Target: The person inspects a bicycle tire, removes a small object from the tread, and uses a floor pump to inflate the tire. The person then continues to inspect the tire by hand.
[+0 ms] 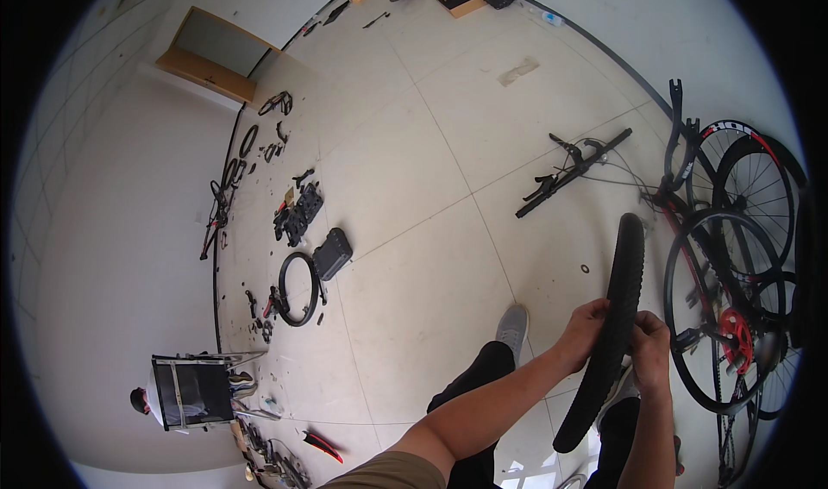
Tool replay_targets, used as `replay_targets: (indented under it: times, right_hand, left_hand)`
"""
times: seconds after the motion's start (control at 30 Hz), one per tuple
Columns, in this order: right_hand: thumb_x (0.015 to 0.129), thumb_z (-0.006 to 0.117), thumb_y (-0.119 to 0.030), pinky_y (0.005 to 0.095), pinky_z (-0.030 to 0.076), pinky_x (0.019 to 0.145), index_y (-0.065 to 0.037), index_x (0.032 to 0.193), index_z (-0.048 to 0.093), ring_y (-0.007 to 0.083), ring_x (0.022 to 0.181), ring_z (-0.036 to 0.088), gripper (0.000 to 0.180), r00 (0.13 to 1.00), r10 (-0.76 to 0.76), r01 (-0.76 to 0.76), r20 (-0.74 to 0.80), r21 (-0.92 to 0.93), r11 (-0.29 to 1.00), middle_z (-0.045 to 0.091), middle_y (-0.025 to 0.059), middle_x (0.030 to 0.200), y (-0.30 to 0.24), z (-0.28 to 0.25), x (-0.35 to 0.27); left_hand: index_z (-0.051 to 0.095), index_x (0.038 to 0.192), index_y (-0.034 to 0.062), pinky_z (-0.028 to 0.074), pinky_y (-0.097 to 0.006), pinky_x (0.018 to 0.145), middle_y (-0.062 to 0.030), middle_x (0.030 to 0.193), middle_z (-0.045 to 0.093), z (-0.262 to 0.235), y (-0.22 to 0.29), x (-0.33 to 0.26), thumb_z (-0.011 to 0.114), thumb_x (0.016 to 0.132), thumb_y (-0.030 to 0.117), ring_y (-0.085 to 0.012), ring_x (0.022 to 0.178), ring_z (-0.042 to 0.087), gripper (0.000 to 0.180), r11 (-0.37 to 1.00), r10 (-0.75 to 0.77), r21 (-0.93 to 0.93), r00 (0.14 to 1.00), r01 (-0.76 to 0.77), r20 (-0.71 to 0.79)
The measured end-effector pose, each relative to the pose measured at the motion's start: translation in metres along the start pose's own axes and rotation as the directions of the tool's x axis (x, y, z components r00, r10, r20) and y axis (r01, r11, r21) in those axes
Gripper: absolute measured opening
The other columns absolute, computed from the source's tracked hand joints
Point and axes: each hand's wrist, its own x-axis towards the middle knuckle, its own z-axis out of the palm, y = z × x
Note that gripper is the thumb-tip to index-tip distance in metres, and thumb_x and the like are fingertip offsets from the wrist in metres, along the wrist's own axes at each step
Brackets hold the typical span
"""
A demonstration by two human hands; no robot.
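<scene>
A black bicycle tire (609,342) with knobbly tread stands edge-on before me, its top leaning slightly to the right. My left hand (585,329) is closed on its left side, fingers pressed near the edge. On the opposite side my right hand (649,344) grips it too, the fingers curled in. Whether a rim sits inside the tire cannot be seen from this angle. Just right of it lean a bicycle frame (697,269) and a thin dark hoop like a tire or rim (671,312). A red chainring (736,338) shows low among them.
Handlebars (573,174) with cables lie on the floor ahead, and a small black ring (585,269) lies nearer. Further left are a black case (332,254), another tire (297,289) and scattered parts. A person sits in a folding chair (194,392) at lower left. Spoked wheels (759,183) stand along the right wall.
</scene>
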Motion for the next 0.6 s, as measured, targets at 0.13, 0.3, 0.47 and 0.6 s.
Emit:
replay_targets:
  times: [0.13, 0.3, 0.47, 0.6]
  right_hand:
    - [0.090, 0.063, -0.006, 0.0214, 0.041, 0.056, 0.000, 0.092, 0.064, 0.0057, 0.062, 0.055, 0.007, 0.999, -0.034, 0.034, 0.013, -0.008, 0.999, 0.064, 0.0006, 0.078, -0.002, 0.001, -0.001]
    - [0.091, 0.066, -0.010, 0.0238, 0.045, 0.057, 0.003, 0.093, 0.063, 0.0088, 0.063, 0.057, 0.014, 0.979, -0.162, 0.127, -0.127, -0.250, 0.960, 0.065, 0.0036, 0.079, -0.002, 0.006, -0.004]
    - [0.093, 0.065, -0.017, 0.0273, 0.045, 0.051, 0.004, 0.091, 0.065, 0.0125, 0.059, 0.061, 0.021, 0.975, -0.161, 0.085, -0.151, -0.415, 0.906, 0.064, 0.0100, 0.071, 0.008, -0.003, 0.002]
    - [0.096, 0.062, -0.021, 0.0278, 0.045, 0.048, 0.006, 0.090, 0.068, 0.0125, 0.054, 0.059, 0.029, 0.993, 0.004, -0.038, -0.118, -0.288, 0.957, 0.063, 0.0086, 0.067, -0.003, 0.006, -0.004]
  left_hand:
    - [0.063, 0.113, -0.0007, 0.056, -0.028, 0.068, -0.0069, 0.094, 0.069, -0.001, -0.002, 0.001, 0.063, 0.097, 0.010, -0.0131, 0.077, 0.067, 0.020, 0.999, -0.017, -0.048, 1.000, 0.016, -0.014]
    - [0.062, 0.113, 0.0002, 0.056, -0.029, 0.066, -0.0068, 0.091, 0.068, 0.005, 0.004, -0.002, 0.059, 0.099, 0.010, -0.0140, 0.074, 0.066, 0.017, 0.994, -0.076, -0.085, 0.996, 0.072, -0.043]
    - [0.059, 0.116, 0.0011, 0.059, -0.032, 0.065, -0.0077, 0.089, 0.066, 0.005, 0.007, -0.004, 0.057, 0.100, 0.012, -0.0168, 0.074, 0.067, 0.019, 0.983, -0.098, -0.158, 0.994, 0.090, -0.040]
    - [0.058, 0.116, 0.0007, 0.061, -0.037, 0.063, -0.0095, 0.089, 0.066, 0.002, 0.003, -0.002, 0.056, 0.101, 0.013, -0.0196, 0.073, 0.068, 0.020, 0.969, -0.096, -0.231, 0.995, 0.091, -0.013]
